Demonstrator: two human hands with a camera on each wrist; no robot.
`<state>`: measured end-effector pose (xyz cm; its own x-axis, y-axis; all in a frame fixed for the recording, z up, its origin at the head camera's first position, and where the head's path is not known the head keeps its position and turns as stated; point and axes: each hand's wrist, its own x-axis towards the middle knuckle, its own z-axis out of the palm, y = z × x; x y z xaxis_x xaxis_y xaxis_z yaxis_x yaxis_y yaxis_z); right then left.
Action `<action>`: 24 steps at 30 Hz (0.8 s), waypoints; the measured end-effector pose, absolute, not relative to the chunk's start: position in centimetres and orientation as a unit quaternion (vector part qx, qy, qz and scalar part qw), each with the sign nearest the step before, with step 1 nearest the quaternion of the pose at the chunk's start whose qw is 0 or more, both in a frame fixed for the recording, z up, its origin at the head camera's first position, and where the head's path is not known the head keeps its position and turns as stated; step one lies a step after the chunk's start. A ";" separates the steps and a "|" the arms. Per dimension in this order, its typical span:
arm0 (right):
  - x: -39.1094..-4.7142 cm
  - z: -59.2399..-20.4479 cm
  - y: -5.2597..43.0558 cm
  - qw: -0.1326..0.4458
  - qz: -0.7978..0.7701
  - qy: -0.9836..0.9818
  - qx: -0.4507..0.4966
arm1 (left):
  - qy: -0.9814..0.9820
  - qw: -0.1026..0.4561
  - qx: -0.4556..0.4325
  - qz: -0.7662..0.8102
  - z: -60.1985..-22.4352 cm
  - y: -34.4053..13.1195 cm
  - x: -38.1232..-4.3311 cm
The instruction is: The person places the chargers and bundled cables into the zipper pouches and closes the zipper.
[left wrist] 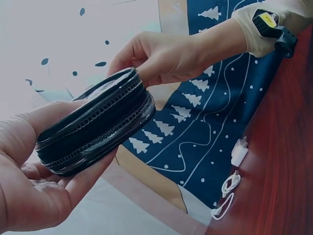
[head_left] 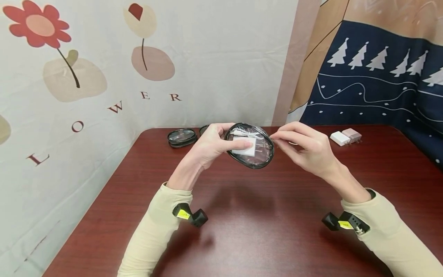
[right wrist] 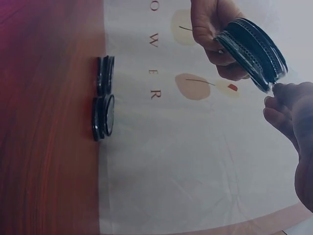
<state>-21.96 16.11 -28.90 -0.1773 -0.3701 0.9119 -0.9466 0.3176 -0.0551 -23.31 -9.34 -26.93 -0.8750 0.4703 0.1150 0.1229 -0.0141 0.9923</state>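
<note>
A clear oval zip pouch with black piping is held up above the table by my left hand. The left thumb lies across its front face, with fingers behind it. Through the clear side show a white charger plug and a bundled white cable. My right hand pinches at the pouch's right end, at what looks like the zipper pull, mostly hidden by the fingertips. In the left wrist view, the black side band carries two zipper-like rows.
Two similar pouches, one the left pouch, lie at the table's back left. A white charger and a pinkish charger sit back right. A loose white cable lies near them. Printed cloth hangs behind the table.
</note>
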 end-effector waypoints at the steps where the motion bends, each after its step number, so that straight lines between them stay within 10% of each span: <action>1: -21.9 -28.9 16.1 0.425 0.338 -0.690 0.479 | 0.692 0.129 0.216 0.677 -26.9 -9.3 -23.3; 24: -22.8 -28.2 17.3 0.417 0.352 -0.715 0.437 | 0.655 0.167 0.244 0.695 -27.4 -7.9 -23.4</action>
